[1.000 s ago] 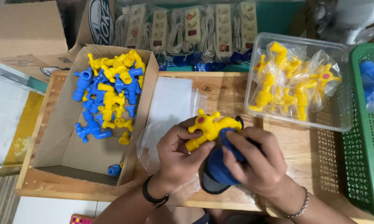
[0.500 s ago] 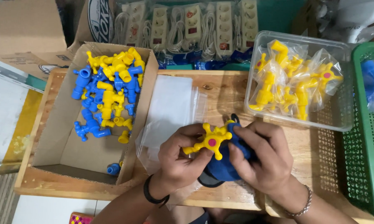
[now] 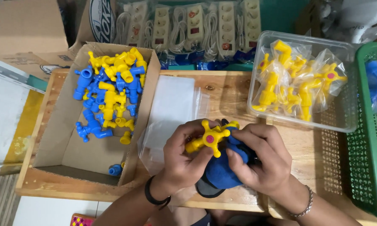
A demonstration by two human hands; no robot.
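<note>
Yellow tap (image 3: 209, 140) with a pink-centred cross handle sits pinched in the left hand (image 3: 184, 161) above the wooden tray (image 3: 226, 94); the right hand (image 3: 259, 157) is closed on a blue cloth (image 3: 222, 171) against it. Wiping looks underway; next would need turning the tap to reach uncleaned sides

Pale wooden tabletop (image 3: 226, 90), striped floor covering (image 3: 0, 205) at lower left, even bright light, teal backdrop (image 3: 280, 14) behind.
</note>
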